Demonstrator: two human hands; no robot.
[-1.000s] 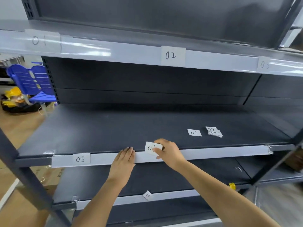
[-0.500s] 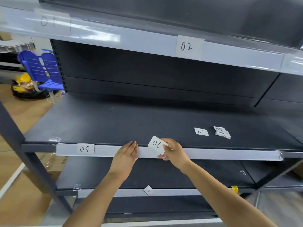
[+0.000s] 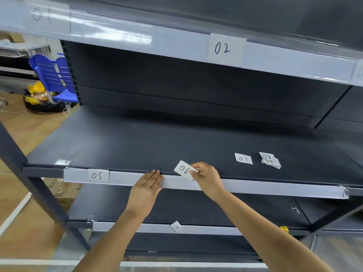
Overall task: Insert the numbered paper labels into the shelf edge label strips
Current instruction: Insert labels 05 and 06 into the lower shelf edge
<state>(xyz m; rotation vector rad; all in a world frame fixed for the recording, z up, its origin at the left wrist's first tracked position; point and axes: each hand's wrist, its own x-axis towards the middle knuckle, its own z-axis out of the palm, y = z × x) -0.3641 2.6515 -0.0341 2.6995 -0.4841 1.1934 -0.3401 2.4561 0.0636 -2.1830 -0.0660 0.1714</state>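
My right hand [image 3: 207,178] pinches the white paper label 06 [image 3: 184,169], tilted, at the top edge of the middle shelf's label strip [image 3: 255,188]. My left hand [image 3: 146,188] lies flat with straight fingers pressing on the strip just left of it. Label 05 [image 3: 97,175] sits in the same strip at its left end. Label 07 [image 3: 243,158] and a small stack of further labels [image 3: 270,160] lie loose on the dark shelf behind. The upper strip holds labels 01 [image 3: 42,14] and 02 [image 3: 223,49].
The lower shelf's strip [image 3: 206,229] carries a tilted label 10 [image 3: 176,226]. A dark upright post [image 3: 23,167] stands at the left. A blue chair [image 3: 55,75] and yellow items on the wooden floor lie beyond the shelf's left end.
The label 06 has tipped to a slant at the strip's top edge in my right hand. My left hand stays on the strip. The camera has moved closer and lower.
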